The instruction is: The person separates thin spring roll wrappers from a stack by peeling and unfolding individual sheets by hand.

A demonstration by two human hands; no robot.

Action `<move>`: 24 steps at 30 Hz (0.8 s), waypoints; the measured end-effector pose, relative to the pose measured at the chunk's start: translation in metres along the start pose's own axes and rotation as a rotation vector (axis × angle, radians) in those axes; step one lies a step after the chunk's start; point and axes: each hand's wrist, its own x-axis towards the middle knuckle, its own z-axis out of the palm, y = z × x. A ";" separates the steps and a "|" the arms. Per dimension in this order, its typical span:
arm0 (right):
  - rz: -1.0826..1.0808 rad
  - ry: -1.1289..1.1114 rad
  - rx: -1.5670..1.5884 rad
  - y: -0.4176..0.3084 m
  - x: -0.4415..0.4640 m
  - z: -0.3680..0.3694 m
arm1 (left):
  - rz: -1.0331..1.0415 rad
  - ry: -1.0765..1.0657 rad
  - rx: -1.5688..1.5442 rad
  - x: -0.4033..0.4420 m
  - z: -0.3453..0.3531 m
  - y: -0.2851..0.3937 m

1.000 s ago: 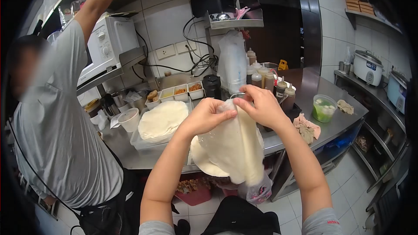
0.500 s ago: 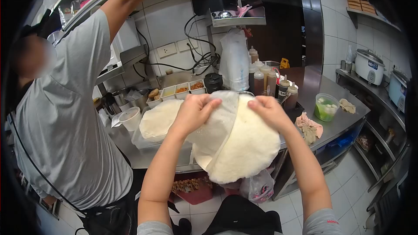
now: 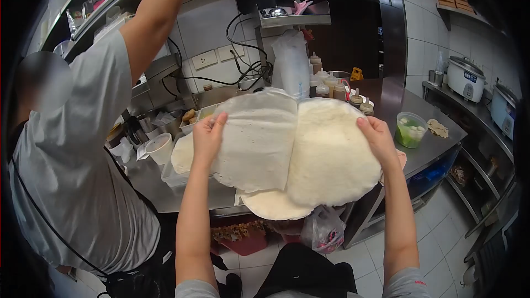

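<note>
My left hand (image 3: 207, 139) pinches the left edge of a translucent, greyish separator sheet (image 3: 254, 139), thumb on top. A pale round of flat dough (image 3: 334, 157) hangs from my right hand (image 3: 377, 137), whose fingers are closed on its right edge. Sheet and round meet along a near-vertical line between my hands; whether they still stick together there I cannot tell. Below them part of another pale dough round (image 3: 276, 206) shows, mostly covered. Further left, one more pale round (image 3: 181, 155) lies on a clear plastic tray (image 3: 172, 177), partly behind my left hand and forearm.
A co-worker in a grey shirt (image 3: 88, 149) stands close on the left, one arm raised to a shelf. Sauce bottles (image 3: 331, 83) crowd the back of the steel counter (image 3: 425, 149). A tub of green liquid (image 3: 410, 130) stands right. A plastic bag (image 3: 323, 230) hangs below the counter.
My hands have moved apart, left hand leftward and right hand rightward. The separator sheet has come away from the dough round and both are spread wider. The co-worker's raised arm has shifted left.
</note>
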 end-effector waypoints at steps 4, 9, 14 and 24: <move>-0.014 0.117 -0.001 0.013 -0.001 -0.035 | -0.075 0.081 -0.020 0.009 -0.030 -0.035; 0.010 0.088 0.032 0.007 -0.014 -0.040 | -0.149 0.039 0.217 0.012 -0.072 -0.058; 0.024 -0.116 0.159 -0.002 -0.016 0.014 | -0.315 -0.339 0.454 0.013 -0.075 -0.002; -0.009 -0.307 -0.302 0.141 0.026 0.113 | -0.335 -0.174 0.037 0.117 -0.041 0.005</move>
